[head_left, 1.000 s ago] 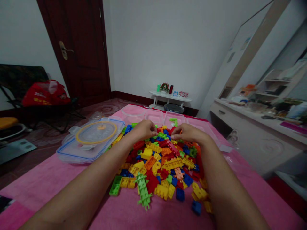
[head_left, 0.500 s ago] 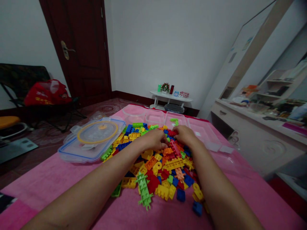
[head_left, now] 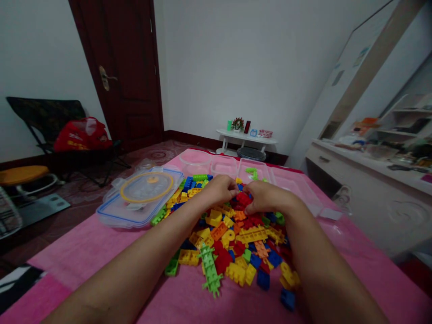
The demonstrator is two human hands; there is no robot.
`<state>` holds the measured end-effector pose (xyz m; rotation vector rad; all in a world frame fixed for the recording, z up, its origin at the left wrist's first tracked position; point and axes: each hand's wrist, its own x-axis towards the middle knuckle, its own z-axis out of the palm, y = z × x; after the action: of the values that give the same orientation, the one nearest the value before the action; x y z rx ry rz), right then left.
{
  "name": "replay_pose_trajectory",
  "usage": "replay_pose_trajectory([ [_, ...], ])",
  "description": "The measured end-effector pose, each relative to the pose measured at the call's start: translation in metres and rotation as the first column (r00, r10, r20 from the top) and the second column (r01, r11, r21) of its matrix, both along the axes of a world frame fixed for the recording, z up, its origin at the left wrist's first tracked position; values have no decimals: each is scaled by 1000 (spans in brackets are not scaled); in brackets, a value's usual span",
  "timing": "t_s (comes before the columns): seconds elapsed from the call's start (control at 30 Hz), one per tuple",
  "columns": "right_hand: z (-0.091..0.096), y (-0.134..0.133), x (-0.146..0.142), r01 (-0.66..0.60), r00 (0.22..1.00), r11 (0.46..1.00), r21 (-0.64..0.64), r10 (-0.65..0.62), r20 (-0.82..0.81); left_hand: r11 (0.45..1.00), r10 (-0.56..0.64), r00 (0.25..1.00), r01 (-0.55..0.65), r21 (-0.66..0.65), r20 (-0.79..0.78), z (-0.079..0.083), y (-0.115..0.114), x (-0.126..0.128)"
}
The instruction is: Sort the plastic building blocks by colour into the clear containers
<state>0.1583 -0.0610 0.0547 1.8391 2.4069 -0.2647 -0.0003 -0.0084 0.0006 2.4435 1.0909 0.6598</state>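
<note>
A heap of plastic building blocks [head_left: 214, 218] in yellow, red, blue, green and orange lies on the pink cloth. At the heap's far part, my left hand [head_left: 222, 189] has its fingers curled and pressed together; what they hold, if anything, is hidden. Facing it closely, my right hand [head_left: 266, 196] bends its thumb and fingers around a red building block [head_left: 243, 198]. Towards me lie a long light-green block [head_left: 210, 270], a long yellow block [head_left: 251, 235] and a blue block [head_left: 288, 299].
Behind the heap stand clear plastic boxes [head_left: 236, 167]; one contains a few green blocks [head_left: 252, 172]. Clear lids [head_left: 111, 212] with blue and yellow seals are stacked at the left. The pink cloth [head_left: 84, 252] covers the table. A cluttered dresser [head_left: 337, 166] stands at the right.
My right hand has turned inward, its thumb coming down beside the red blocks. The long red block beneath it no longer shows. The whole view has shifted slightly left.
</note>
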Motion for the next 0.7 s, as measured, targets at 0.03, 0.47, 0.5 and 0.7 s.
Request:
replay_pose_trajectory([
  [0.03, -2, 2, -2, -11, 1000, 1000, 10, 10, 2, 1000, 12, 1000, -12, -7, 16, 0, 1, 0],
  [0.47, 5, 13, 10, 137, 909, 928, 346, 21, -417, 689, 250, 765, 291, -664, 594, 18, -15, 6],
  [0.5, 3, 14, 10, 135, 929, 935, 326, -5, -370, 707, 255, 770, 263, -656, 585, 17, -13, 5],
  [0.7, -6, 21, 19, 225, 969, 942, 250, -190, -157, 939, 9, 972, 73, -336, 236, 4, -1, 1],
])
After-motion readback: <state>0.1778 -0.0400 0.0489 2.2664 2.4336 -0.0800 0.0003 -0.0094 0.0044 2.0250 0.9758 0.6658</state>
